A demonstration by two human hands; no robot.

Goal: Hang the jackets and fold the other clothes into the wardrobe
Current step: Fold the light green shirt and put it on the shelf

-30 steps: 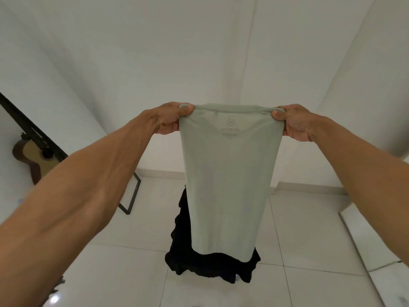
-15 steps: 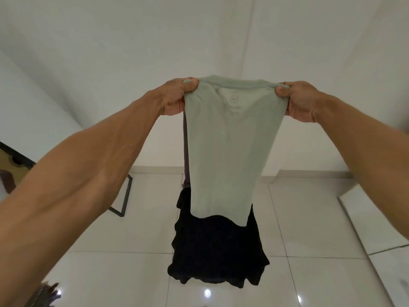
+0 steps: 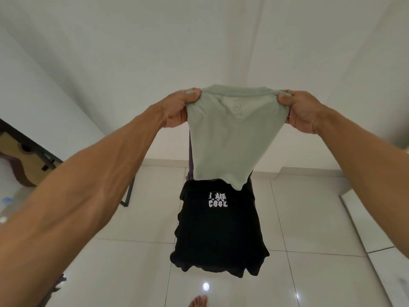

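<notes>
A pale green T-shirt (image 3: 232, 138) hangs in the air in front of me, folded narrow lengthwise, its neck label showing near the top. My left hand (image 3: 179, 107) pinches its top left corner and my right hand (image 3: 298, 111) pinches the top right corner. Below it on the tiled floor lies a black T-shirt (image 3: 219, 231), spread flat, with white lettering on its upper part. The green shirt's lower edge hangs over the black shirt's top. A dark purple strip of fabric (image 3: 190, 156) shows behind the green shirt's left edge.
A guitar (image 3: 20, 160) leans against the left wall behind a black metal frame (image 3: 129, 191). A white panel (image 3: 374, 229) lies on the floor at the right. My bare foot (image 3: 198, 301) shows at the bottom. Glossy white tiles (image 3: 309, 218) surround the black shirt.
Both hands have drawn the green shirt up and nearer, so its lower edge has risen. The black shirt's white lettering has come into view.
</notes>
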